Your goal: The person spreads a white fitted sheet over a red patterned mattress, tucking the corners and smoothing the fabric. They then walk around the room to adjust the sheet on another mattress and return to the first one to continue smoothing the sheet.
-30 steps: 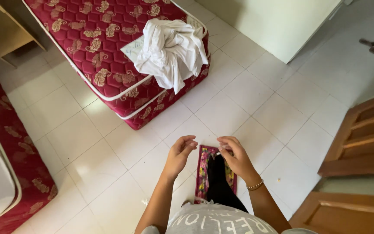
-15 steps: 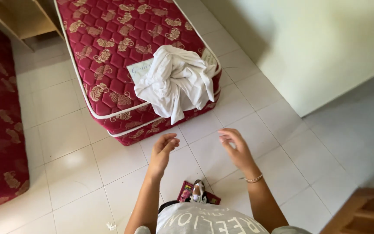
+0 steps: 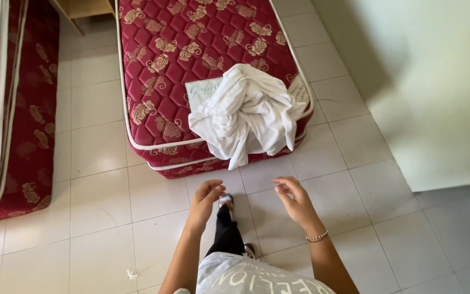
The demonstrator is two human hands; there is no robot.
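Left hand (image 3: 205, 198), right hand (image 3: 295, 201) reaching empty, fingers loosely spread. White sheet (image 3: 246, 114) at 12 o'clock overhanging mattress (image 3: 159, 60) corner; risking sliding onto tiled floor (image 3: 99, 196).

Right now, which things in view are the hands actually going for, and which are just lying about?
In hand:
- left hand and right hand, both empty, held out toward the bed
- crumpled white sheet, nearest to them
- red patterned mattress that it lies on

Lying about:
- second red mattress on the left
- small white scrap on the tiled floor
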